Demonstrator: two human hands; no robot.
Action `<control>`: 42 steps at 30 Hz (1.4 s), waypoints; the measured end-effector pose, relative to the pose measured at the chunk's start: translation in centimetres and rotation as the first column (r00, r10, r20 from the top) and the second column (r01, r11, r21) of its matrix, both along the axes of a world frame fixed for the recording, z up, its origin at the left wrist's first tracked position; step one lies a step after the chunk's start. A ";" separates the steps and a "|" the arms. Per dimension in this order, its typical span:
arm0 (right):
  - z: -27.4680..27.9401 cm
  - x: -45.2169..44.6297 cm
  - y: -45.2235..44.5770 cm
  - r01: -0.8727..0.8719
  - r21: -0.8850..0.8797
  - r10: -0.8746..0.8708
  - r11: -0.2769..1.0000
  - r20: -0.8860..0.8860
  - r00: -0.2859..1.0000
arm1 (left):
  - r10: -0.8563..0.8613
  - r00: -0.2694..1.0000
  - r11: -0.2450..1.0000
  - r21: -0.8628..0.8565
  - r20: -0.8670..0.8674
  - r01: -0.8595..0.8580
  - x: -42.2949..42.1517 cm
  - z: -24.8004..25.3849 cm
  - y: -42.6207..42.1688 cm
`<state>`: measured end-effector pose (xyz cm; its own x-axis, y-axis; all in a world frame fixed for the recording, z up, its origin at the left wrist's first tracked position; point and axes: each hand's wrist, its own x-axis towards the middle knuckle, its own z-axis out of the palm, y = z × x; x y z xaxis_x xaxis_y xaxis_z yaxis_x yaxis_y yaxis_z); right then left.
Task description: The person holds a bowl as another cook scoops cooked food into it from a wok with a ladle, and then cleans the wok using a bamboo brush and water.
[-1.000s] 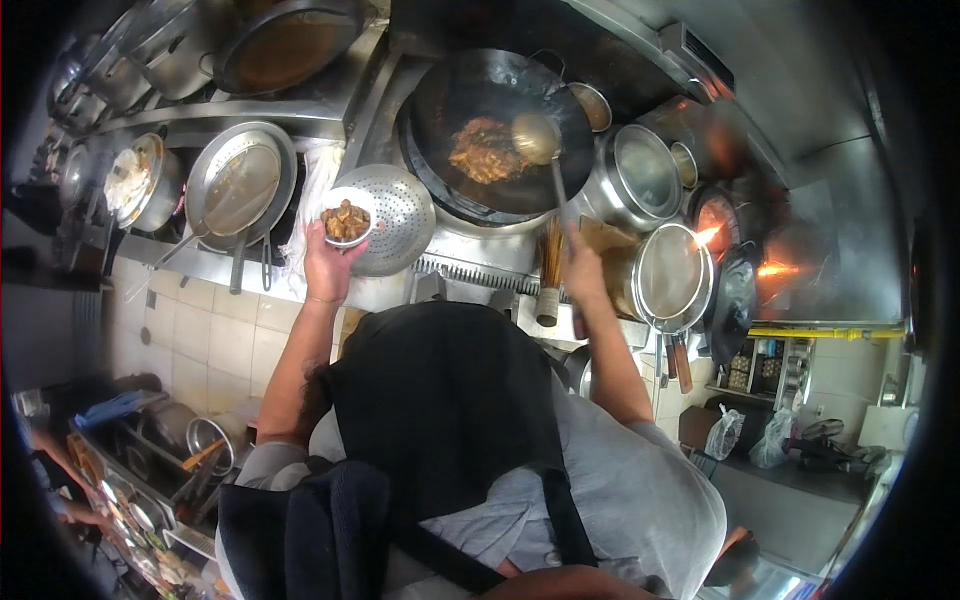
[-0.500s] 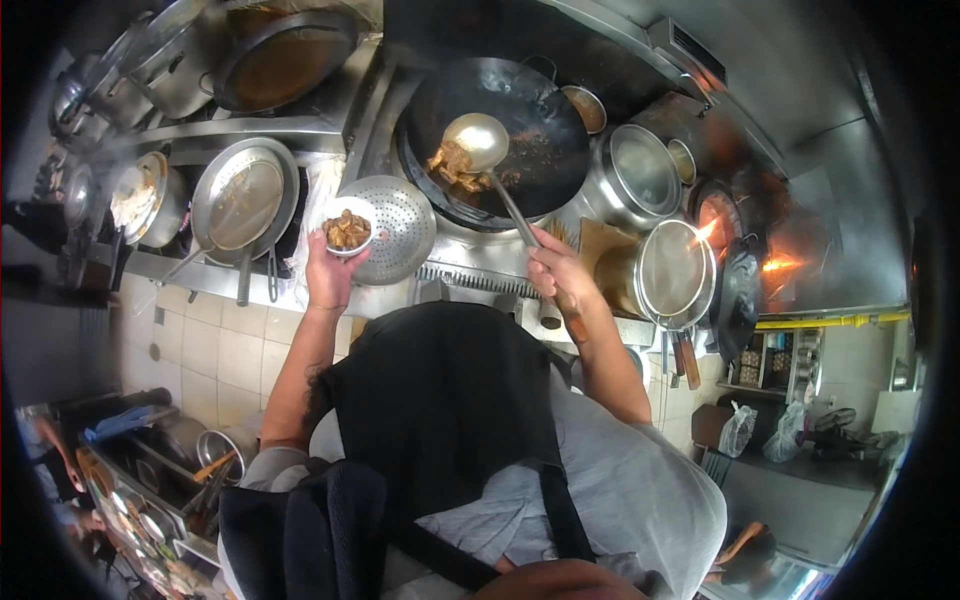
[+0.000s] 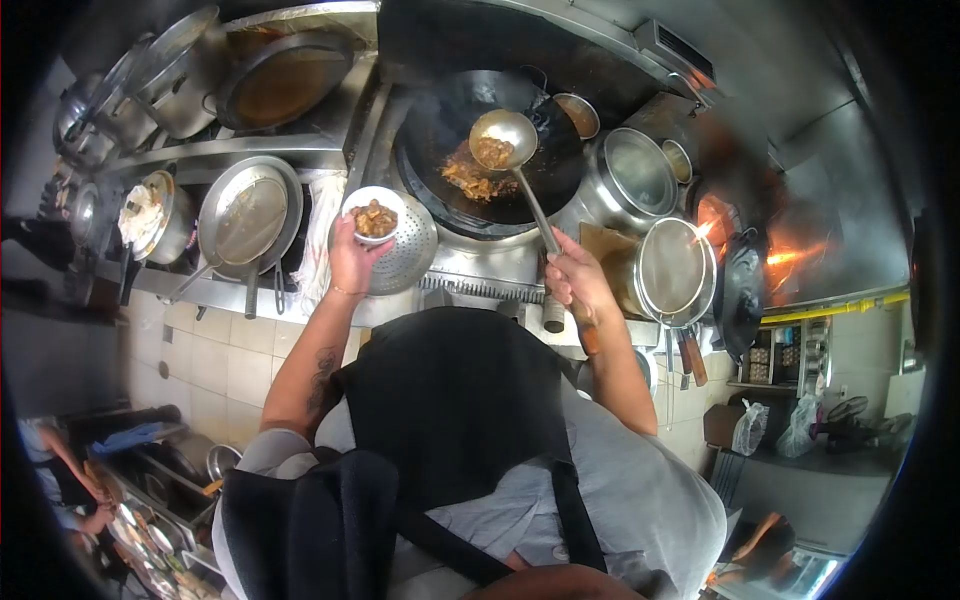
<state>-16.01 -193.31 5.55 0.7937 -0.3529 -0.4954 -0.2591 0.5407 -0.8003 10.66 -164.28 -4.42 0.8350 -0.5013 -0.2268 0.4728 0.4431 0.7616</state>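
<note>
My left hand (image 3: 352, 262) is closed around a small white bowl (image 3: 358, 203) that holds browned, saucy food pieces (image 3: 375, 220). The bowl is above a perforated metal strainer (image 3: 412, 262). My right hand (image 3: 580, 280) grips the handle of a long ladle (image 3: 507, 128). The ladle's bowl is over the large black wok (image 3: 560, 180), with some brown pieces in it. More browned pieces (image 3: 472, 180) lie in the wok's left half. The ladle handle's end runs along my right forearm.
Right of the wok stand a metal pot (image 3: 640, 172) and a mesh strainer (image 3: 672, 268) on another pot. Flames (image 3: 783, 256) burn farther right. Pans with a strainer (image 3: 250, 215) sit on the left burners. A person's arm (image 3: 75, 460) shows at the lower left.
The ladle has moved right and now carries food, while the wok's pieces lie lower and uncovered. My left hand has shifted right with the bowl, nearer the wok.
</note>
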 end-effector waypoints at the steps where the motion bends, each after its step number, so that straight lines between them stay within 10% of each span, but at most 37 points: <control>1: 1.1 -0.3 0.5 0.000 0.002 0.000 1.000 0.003 1.000 | 0.000 1.000 1.000 0.002 0.003 0.000 0.2 -0.1 -0.7; 13: 6.0 -2.3 7.9 -0.215 -0.490 0.219 0.845 -0.049 0.975 | -0.052 0.997 0.995 -0.084 0.057 0.057 0.6 2.1 -9.8; 16: 5.1 -2.3 8.3 -0.187 -0.934 0.267 0.304 -0.105 0.958 | -0.032 0.997 0.991 -0.131 0.067 0.041 1.0 3.6 -10.4; 20: 6.1 -2.3 9.2 -0.332 -0.837 0.206 0.435 -0.266 0.942 | -0.012 0.997 0.986 -0.167 0.081 0.025 1.3 4.4 -10.7; 34: 3.9 -3.3 8.7 -0.200 -0.973 0.208 0.114 -0.173 0.963 | 0.044 0.997 0.979 -0.202 0.067 -0.029 1.5 4.1 -9.8; 42: 2.3 -3.4 7.8 -0.138 -0.963 0.206 0.231 -0.090 0.974 | 0.008 0.998 0.980 -0.199 0.057 0.003 1.0 3.1 -9.9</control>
